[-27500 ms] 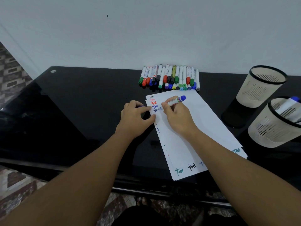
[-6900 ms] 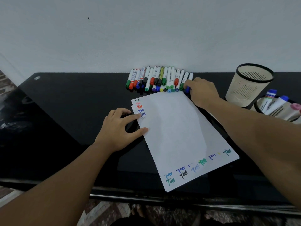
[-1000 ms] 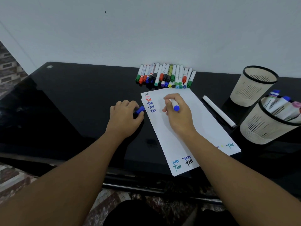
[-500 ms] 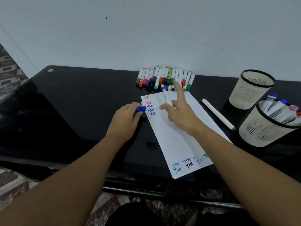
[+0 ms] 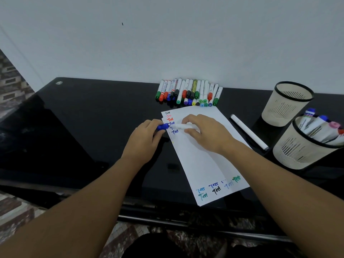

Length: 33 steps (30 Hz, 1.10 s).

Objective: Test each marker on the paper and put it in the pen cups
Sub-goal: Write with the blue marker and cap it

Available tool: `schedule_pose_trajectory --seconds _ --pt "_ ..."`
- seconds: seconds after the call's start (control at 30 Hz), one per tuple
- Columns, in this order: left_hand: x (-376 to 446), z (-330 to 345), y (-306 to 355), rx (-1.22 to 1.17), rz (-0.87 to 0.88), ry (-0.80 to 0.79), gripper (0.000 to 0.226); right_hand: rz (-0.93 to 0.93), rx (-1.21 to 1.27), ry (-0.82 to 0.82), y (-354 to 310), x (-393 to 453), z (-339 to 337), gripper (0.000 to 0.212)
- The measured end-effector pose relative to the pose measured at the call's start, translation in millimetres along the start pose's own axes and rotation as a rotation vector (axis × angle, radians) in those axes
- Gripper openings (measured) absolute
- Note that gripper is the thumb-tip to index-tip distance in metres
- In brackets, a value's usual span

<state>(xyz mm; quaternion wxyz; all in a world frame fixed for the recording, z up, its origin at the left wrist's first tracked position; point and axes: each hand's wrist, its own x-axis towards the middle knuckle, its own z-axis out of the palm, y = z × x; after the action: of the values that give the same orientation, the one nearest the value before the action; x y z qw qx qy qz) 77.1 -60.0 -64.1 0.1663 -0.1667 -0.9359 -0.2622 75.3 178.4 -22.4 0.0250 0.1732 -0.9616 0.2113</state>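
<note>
White paper (image 5: pixel 201 161) lies on the black glass table (image 5: pixel 93 118), with coloured test marks down its top left edge and along its near edge. My right hand (image 5: pixel 206 133) grips a white marker (image 5: pixel 183 126) lying sideways, its tip pointing left at the marks. My left hand (image 5: pixel 145 140) pinches the marker's blue cap (image 5: pixel 162 126) right at that tip. A row of several capped markers (image 5: pixel 189 93) lies by the wall. Two beige pen cups stand at the right: the far cup (image 5: pixel 287 104) looks empty, the near cup (image 5: pixel 305 144) holds several markers.
A lone white marker (image 5: pixel 248 132) lies on the table between the paper and the cups. The white wall runs just behind the marker row. The table's near edge is below the paper, with patterned floor beyond.
My right hand has come back down from the marker row and laid the marker sideways toward the cap in my left hand. The cap and tip now meet.
</note>
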Motion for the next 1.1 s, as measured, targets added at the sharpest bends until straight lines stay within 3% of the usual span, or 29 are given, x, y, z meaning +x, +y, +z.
schedule_pose_trajectory --seconds 0.17,0.27,0.4,0.57,0.77,0.93,1.1 --pt "-2 -2 2 0.011 0.090 0.030 0.026 -0.073 -0.111 -0.043 -15 12 -3 0.022" --pt "-3 -3 4 0.005 0.087 0.036 0.027 -0.095 -0.205 -0.041 -21 16 -6 0.036" --pt "-5 -6 8 -0.035 0.063 0.023 0.033 -0.142 -0.325 -0.065 -24 17 -8 0.041" --pt "-6 -7 9 -0.102 0.012 -0.009 0.051 -0.172 -0.093 -0.153 -27 14 -4 0.055" --pt "-4 -6 10 -0.139 -0.025 -0.009 0.074 -0.148 -0.042 -0.102 -20 11 2 0.060" --pt "-1 1 0 0.014 0.015 -0.064 0.070 -0.086 -0.028 -0.091 -13 4 0 0.057" --pt "2 2 -2 0.050 0.034 -0.076 0.067 -0.059 0.042 0.027 -8 -5 -1 0.047"
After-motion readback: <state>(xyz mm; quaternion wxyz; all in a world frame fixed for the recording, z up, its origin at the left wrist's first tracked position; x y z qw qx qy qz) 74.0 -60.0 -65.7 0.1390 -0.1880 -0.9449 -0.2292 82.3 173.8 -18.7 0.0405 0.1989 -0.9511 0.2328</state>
